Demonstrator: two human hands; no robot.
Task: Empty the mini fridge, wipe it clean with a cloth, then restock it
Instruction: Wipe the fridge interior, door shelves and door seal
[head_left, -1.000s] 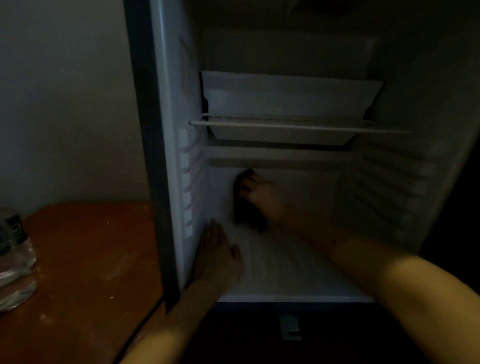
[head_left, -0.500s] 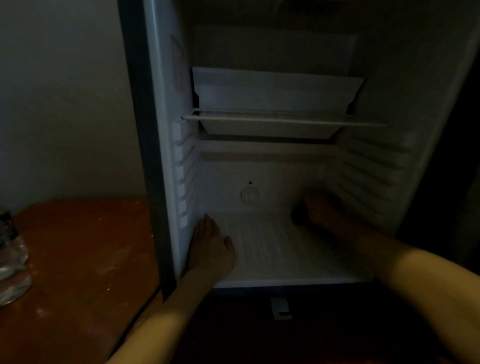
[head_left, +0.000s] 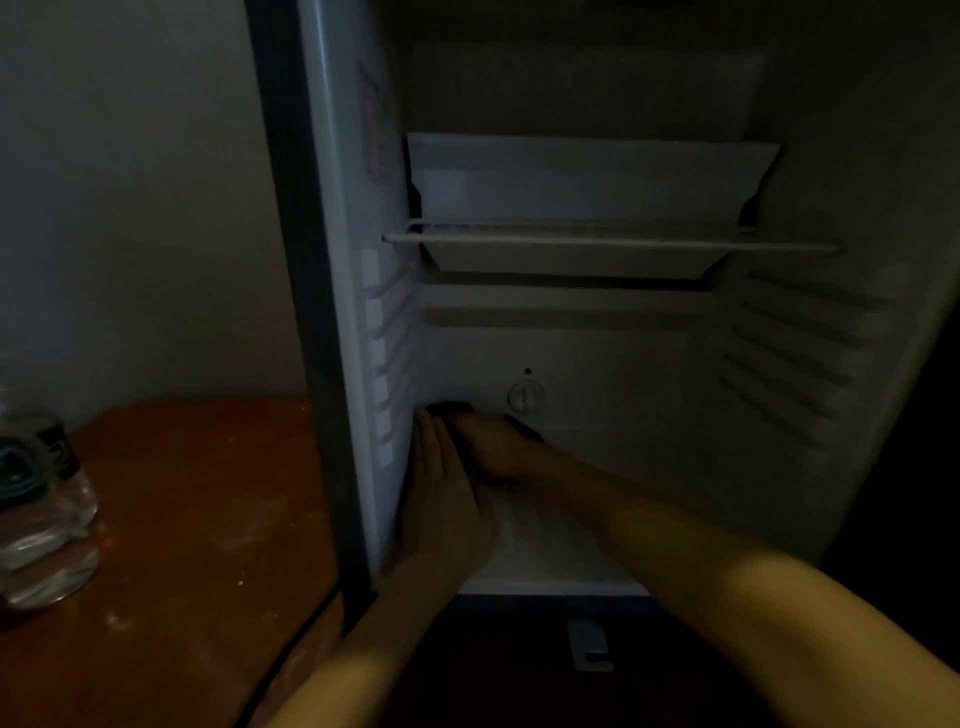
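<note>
- Fridge stands open beside the bench; no goods are visible inside. The wire shelf is in place, with a pale tray above it.
- Cloth: dark and mostly hidden under the right hand. It sits at the back-left corner of the fridge floor, just below and left of the knob.
- Right hand: fingers appear curled over the cloth, pressing it into the corner. The light is dim, so the exact grip is hard to read.
- Left hand: flat with straight fingers, resting on the fridge floor against the left wall, beside the right hand. It holds nothing.
- Handling, judged: the cloth is soft and light and bunches easily. Best held wadded under the palm so pressure reaches the corner seam. The side-wall rails may snag a loose edge.
- Bottle: on the bench, well apart from the fridge. Clear and smooth, probably slippery; take it round the body.
- Stage, judged: wiping; restock not yet begun.
</note>
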